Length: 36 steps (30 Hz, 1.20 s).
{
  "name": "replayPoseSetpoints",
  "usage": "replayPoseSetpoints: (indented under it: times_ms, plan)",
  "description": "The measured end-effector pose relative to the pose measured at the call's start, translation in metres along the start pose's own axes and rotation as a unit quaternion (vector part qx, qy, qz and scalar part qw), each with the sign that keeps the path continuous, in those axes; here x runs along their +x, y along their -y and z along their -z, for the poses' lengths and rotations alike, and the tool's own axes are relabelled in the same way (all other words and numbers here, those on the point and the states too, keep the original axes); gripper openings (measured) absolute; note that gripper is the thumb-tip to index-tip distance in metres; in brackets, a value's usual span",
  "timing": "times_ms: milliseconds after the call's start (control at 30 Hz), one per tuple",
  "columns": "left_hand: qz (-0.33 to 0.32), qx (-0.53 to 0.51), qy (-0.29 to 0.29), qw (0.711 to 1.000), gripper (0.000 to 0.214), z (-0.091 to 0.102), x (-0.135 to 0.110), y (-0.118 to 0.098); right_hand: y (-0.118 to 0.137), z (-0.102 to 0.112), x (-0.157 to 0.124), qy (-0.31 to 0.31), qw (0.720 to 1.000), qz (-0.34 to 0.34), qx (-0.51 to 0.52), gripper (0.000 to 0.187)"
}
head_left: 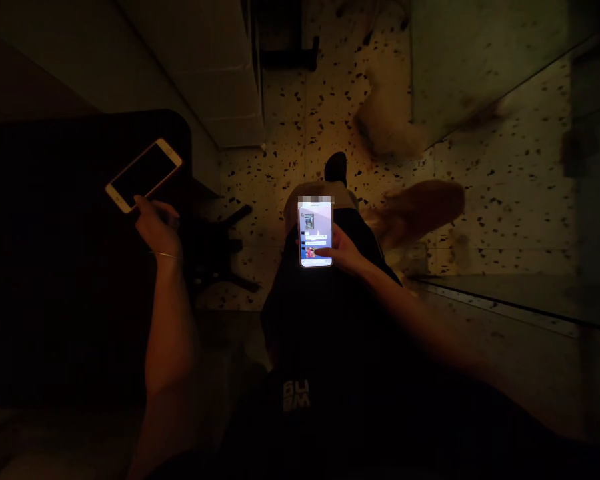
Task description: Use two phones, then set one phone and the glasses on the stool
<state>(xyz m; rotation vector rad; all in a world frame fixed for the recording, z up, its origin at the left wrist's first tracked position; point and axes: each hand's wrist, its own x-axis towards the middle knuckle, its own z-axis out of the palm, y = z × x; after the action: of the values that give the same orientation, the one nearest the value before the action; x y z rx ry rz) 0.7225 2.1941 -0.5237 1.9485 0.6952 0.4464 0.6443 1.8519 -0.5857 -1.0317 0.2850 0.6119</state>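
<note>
White-and-gold smartphone (pixel 144 175), screen dark, pinched by the left hand (pixel 156 230), well apart from the right hand (pixel 343 250), which grips a lit smartphone (pixel 315 233) above a dark-clothed lap (pixel 325 320). Black chair legs (pixel 220 247) stand between the hands on speckled terrazzo flooring (pixel 290 133); blurred tan furry shapes (pixel 387 120) lie beyond the lit phone.
</note>
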Motion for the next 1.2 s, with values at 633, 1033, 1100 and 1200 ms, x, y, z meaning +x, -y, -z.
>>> replayPoseSetpoints:
  times_ms: [633,1033,1100,1200]
  plan:
    - [-0.021,-0.03,0.006,0.999,0.066,0.001,0.001,0.003,-0.002,0.001,0.003,-0.016,1.0,-0.01,-0.004,0.088]
    - [0.003,-0.015,0.003,1.0,0.065,0.0,0.0,-0.001,-0.002,-0.004,0.005,-0.028,0.999,-0.023,-0.006,0.085]
    - [0.013,-0.011,0.0,1.0,0.067,-0.001,-0.001,-0.003,-0.002,-0.006,0.005,-0.043,0.999,-0.021,0.012,0.08]
    - [0.012,-0.016,0.001,1.0,0.066,-0.001,-0.001,-0.003,-0.003,-0.005,0.005,-0.047,0.999,-0.017,0.02,0.076]
